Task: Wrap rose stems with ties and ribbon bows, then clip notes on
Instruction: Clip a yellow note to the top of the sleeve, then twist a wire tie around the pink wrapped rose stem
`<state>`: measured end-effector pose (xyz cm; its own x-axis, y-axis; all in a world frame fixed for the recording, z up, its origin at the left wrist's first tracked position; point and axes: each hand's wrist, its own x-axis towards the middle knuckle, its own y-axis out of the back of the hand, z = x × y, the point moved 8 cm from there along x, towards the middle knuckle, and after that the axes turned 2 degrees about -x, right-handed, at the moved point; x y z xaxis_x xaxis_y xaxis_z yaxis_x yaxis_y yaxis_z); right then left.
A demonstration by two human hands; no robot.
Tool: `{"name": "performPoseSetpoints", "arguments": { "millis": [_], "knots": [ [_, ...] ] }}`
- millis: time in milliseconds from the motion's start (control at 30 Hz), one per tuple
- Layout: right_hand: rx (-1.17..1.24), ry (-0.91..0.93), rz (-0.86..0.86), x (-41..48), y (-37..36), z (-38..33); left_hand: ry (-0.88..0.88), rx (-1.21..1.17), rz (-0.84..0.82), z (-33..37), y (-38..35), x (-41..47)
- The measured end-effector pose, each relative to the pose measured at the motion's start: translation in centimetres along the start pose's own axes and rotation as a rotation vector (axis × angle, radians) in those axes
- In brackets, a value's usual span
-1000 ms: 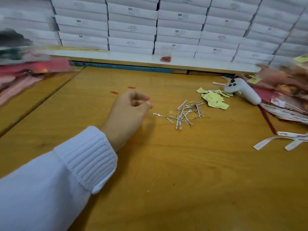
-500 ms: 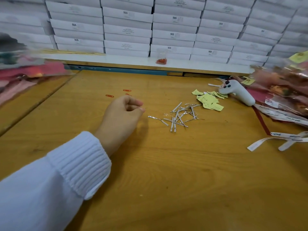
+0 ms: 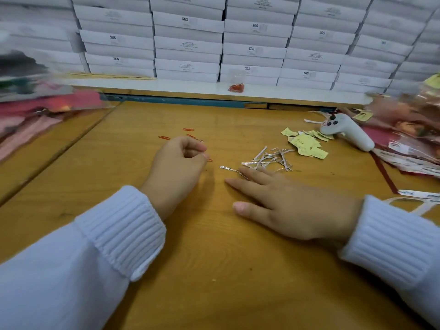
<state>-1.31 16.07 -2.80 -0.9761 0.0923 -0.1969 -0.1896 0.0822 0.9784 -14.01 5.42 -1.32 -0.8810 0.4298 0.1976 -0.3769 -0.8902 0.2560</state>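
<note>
Stacked white boxes (image 3: 188, 46) back the wooden tabletop (image 3: 214, 258). Left hand (image 3: 176, 167) curls its fingers (image 3: 190, 145) beside a red clip (image 3: 209, 160), grip unclear; right hand (image 3: 292, 206) lies flat, fingers straight, empty, tips at the silver ties (image 3: 266, 160) mid-table. Tangled, those may snag and scatter.

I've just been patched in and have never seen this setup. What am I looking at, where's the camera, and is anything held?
No machine here: a person's two bare hands, seen from a camera on their head looking down. The left hand is curled; a red speck at its fingertips may be a clip, I cannot tell. The right hand lies flat, fingers touching a tie. On the table: more ties, yellow notes, red clips, a white controller.
</note>
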Motion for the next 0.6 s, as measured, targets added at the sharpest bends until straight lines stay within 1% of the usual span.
{"name": "performPoseSetpoints", "arguments": {
  "millis": [33, 100, 233, 300, 333, 367, 400, 467, 500, 533, 567, 600],
  "knots": [
    [0.007, -0.037, 0.016, 0.6, 0.7, 1.0, 0.001, 0.025, -0.019, -0.1, -0.1, 0.1],
    [0.021, -0.028, 0.022, 1.2, -0.1, 1.4, 0.003, 0.031, -0.033, -0.1, -0.1, 0.1],
    [0.084, -0.105, 0.114, 2.9, 1.2, 4.2, 0.006, 0.061, -0.040, 0.0, -0.1, 0.2],
    [0.093, -0.104, 0.128, 3.2, 1.2, 4.5, 0.011, 0.051, -0.052, -0.1, -0.2, 0.1],
    [0.088, -0.109, 0.163, 3.2, 1.5, 4.8, 0.010, 0.044, -0.056, -0.1, -0.2, 0.1],
    [0.081, -0.130, 0.235, 2.9, 2.2, 5.2, 0.007, 0.045, -0.053, 0.0, -0.2, 0.1],
    [0.062, -0.159, 0.355, 2.5, 3.3, 5.8, 0.005, 0.042, -0.053, 0.0, -0.2, 0.0],
    [0.068, -0.220, 0.649, 0.8, 5.9, 7.1, 0.002, 0.040, -0.048, 0.0, 0.0, 0.1],
    [0.103, -0.241, 0.766, -0.2, 6.9, 7.6, -0.002, 0.050, -0.043, 0.0, 0.2, 0.2],
    [0.149, -0.257, 0.847, -1.0, 7.6, 8.1, -0.010, 0.067, -0.045, 0.1, 0.3, 0.3],
    [0.196, -0.276, 0.880, -1.5, 7.9, 8.7, -0.037, 0.093, -0.040, 0.5, 0.6, 0.6],
    [0.229, -0.295, 0.876, -1.7, 7.8, 9.4, -0.074, 0.158, -0.026, 1.1, 1.2, 1.0]
  ]
}}
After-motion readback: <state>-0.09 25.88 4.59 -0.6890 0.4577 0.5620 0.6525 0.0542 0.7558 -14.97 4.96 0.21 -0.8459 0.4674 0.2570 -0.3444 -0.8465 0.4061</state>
